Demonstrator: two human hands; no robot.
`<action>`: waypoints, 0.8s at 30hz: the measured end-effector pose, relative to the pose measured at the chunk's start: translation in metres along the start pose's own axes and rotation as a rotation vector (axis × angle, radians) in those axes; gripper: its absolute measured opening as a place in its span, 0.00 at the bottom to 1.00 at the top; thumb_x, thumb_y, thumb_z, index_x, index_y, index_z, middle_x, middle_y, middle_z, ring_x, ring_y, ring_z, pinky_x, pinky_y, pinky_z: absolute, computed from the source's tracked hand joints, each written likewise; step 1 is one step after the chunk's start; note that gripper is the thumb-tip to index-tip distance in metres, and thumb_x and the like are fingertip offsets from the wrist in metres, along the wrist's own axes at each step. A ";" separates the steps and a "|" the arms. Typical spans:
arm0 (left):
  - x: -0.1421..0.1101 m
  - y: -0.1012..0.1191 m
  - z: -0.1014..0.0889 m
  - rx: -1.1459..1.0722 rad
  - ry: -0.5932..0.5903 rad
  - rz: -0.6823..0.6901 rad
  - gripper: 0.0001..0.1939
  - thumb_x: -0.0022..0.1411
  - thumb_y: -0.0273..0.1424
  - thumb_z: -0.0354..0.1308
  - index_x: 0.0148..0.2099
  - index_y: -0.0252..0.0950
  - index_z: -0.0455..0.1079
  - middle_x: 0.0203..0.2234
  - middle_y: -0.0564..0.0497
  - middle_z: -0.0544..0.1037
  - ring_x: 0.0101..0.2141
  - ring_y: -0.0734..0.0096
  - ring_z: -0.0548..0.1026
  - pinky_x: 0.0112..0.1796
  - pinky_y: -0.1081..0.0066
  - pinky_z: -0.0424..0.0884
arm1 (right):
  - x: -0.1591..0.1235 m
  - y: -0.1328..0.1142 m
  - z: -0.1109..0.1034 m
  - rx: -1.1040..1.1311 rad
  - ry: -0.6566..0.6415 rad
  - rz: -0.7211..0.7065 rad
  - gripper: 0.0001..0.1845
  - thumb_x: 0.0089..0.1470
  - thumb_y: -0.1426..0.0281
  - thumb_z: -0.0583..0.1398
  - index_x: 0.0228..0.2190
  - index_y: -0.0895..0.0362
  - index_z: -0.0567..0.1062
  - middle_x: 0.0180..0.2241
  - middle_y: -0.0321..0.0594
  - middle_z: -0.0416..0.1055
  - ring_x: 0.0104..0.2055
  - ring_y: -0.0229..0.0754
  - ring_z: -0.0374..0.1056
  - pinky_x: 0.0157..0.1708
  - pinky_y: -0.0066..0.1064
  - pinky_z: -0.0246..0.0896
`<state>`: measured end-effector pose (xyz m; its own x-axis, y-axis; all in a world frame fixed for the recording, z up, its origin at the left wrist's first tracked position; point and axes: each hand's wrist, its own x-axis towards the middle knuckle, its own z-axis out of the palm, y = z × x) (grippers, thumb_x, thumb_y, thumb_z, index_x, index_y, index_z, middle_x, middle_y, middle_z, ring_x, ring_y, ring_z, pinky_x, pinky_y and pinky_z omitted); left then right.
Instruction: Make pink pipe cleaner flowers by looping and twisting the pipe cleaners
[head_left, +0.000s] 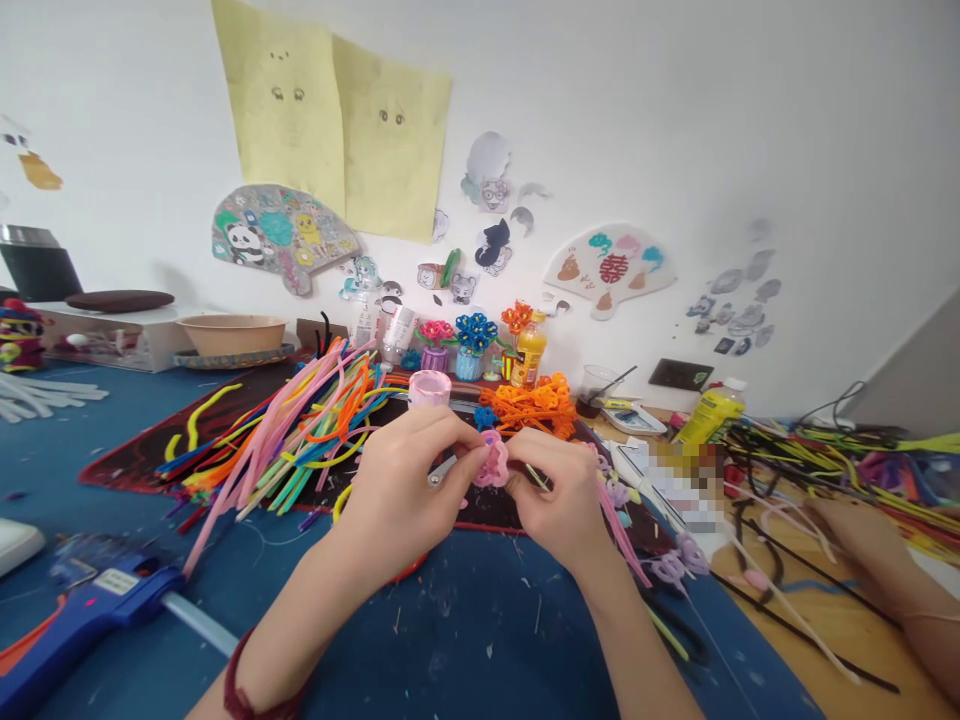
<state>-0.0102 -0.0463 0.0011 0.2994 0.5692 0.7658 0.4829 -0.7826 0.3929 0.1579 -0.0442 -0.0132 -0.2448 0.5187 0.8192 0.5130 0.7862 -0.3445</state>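
My left hand (405,490) and my right hand (559,495) meet above the blue table, both pinched on a small pink pipe-cleaner flower (491,462) held between their fingertips. A pink pipe-cleaner stem (622,530) trails down past my right wrist. Just behind the flower stands a pink tape roll (430,388). A heap of orange pipe-cleaner flowers (536,403) lies behind my right hand.
A fan of coloured pipe cleaners (300,435) lies on a dark mat (127,455) at left. A blue glue gun (82,610) sits front left. Another person's arm (892,570) rests at right among black and yellow pipe cleaners (810,445). Small flower pots (457,345) and a yellow bottle (529,352) line the wall.
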 end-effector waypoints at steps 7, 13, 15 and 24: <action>0.004 0.002 -0.003 -0.014 0.011 -0.112 0.07 0.61 0.29 0.58 0.31 0.36 0.74 0.26 0.52 0.78 0.27 0.72 0.71 0.30 0.73 0.63 | 0.000 0.002 0.001 0.022 0.005 0.014 0.13 0.52 0.80 0.55 0.20 0.57 0.71 0.19 0.35 0.65 0.23 0.37 0.61 0.24 0.28 0.56; 0.009 0.006 -0.012 -0.189 -0.034 -0.273 0.10 0.61 0.33 0.58 0.30 0.35 0.75 0.21 0.54 0.76 0.22 0.77 0.64 0.24 0.75 0.59 | 0.002 0.002 -0.002 0.158 0.013 0.104 0.12 0.54 0.79 0.56 0.22 0.57 0.73 0.22 0.37 0.70 0.25 0.39 0.64 0.27 0.29 0.60; 0.009 0.007 -0.012 -0.220 -0.043 -0.284 0.10 0.60 0.34 0.58 0.30 0.34 0.75 0.21 0.54 0.75 0.22 0.77 0.64 0.24 0.76 0.59 | 0.002 0.002 -0.002 0.189 0.008 0.121 0.12 0.53 0.79 0.56 0.22 0.57 0.73 0.22 0.37 0.70 0.25 0.38 0.65 0.27 0.28 0.60; 0.010 0.009 -0.012 -0.311 -0.096 -0.376 0.11 0.59 0.33 0.58 0.27 0.33 0.74 0.21 0.52 0.75 0.23 0.75 0.67 0.24 0.74 0.59 | -0.001 0.005 -0.001 0.305 0.082 0.138 0.10 0.54 0.77 0.59 0.23 0.57 0.76 0.23 0.38 0.70 0.26 0.39 0.64 0.28 0.31 0.60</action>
<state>-0.0127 -0.0506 0.0183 0.2334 0.8357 0.4972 0.3082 -0.5485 0.7773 0.1615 -0.0412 -0.0147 -0.1166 0.6079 0.7854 0.2641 0.7813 -0.5655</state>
